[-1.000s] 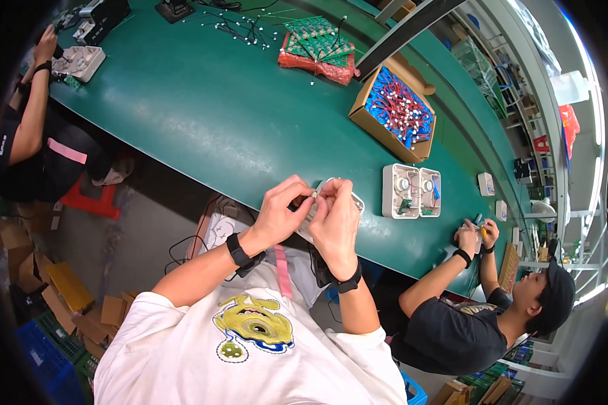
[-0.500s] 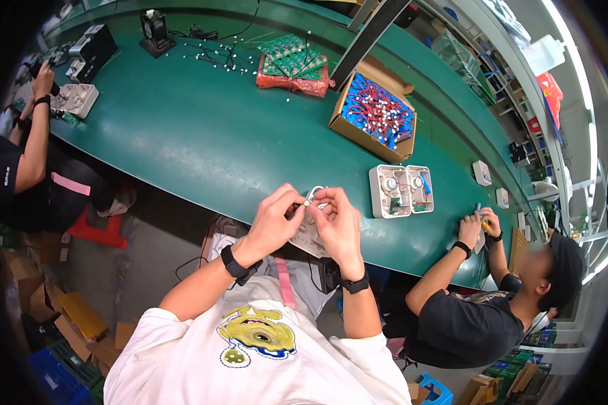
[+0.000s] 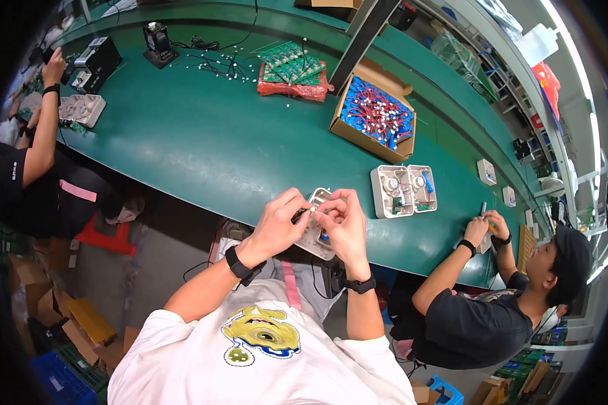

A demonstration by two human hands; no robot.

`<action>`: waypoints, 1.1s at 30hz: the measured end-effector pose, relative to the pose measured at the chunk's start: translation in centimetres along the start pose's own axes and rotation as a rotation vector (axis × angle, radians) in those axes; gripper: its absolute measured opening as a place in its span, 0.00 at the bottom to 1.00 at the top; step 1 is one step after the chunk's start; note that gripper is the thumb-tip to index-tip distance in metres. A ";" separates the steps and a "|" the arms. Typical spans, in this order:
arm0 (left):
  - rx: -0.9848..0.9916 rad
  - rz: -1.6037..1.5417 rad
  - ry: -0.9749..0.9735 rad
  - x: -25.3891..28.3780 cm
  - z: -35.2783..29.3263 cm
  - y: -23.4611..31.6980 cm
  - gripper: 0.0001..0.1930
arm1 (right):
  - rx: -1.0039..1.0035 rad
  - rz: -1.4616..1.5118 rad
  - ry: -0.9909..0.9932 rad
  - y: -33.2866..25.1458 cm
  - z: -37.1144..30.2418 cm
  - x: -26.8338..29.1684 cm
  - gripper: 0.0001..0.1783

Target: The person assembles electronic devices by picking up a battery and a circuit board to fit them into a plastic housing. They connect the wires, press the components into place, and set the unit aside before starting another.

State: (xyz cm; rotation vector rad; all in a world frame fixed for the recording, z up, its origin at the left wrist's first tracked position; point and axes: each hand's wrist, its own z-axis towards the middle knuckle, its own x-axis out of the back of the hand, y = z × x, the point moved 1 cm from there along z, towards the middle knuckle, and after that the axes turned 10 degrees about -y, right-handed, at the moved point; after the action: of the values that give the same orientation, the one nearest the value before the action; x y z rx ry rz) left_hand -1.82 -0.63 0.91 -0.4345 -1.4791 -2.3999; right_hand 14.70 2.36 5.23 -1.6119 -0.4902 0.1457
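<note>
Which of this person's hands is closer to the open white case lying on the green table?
Right. The right hand is just left of the open white case; the left hand is farther left, beyond the held white part.

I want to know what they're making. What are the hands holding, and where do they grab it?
Both hands, left and right, hold a small white plastic casing, fingertips pinching its top edge.

green bench [image 3: 203, 142] | cardboard box [image 3: 375, 118] | open white housings [image 3: 404, 191] | circuit boards [image 3: 292, 62]

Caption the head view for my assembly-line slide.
Both hands, left and right, hold a small white housing above the green bench.
</note>
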 end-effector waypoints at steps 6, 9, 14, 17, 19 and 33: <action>-0.111 0.124 0.027 -0.3 1.0 0.5 0.07 | -0.001 -0.084 0.035 -0.4 0.7 0.7 0.23; -0.129 0.156 0.015 -0.2 1.5 0.5 0.07 | 0.010 -0.088 0.034 0.2 0.8 0.9 0.22; 0.059 0.003 -0.101 0.7 2.2 1.1 0.07 | 0.024 -0.236 0.067 -0.1 -1.0 3.5 0.20; 0.075 -0.008 -0.156 0.8 3.6 1.3 0.07 | -0.006 -0.407 0.122 0.2 -4.1 6.0 0.21; 0.158 -0.011 -0.236 1.1 4.0 0.8 0.08 | -0.026 -0.508 0.153 0.6 -6.5 5.6 0.22; 0.394 0.021 -0.374 0.7 4.5 4.0 0.07 | 0.131 -0.837 0.134 -0.1 -7.4 1.1 0.38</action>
State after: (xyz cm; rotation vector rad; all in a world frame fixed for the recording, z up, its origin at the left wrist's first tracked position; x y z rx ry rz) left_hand -0.41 1.65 6.33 -0.8259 -2.0357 -2.0098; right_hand 18.53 -4.01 6.36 -1.1695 -0.9832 -0.5438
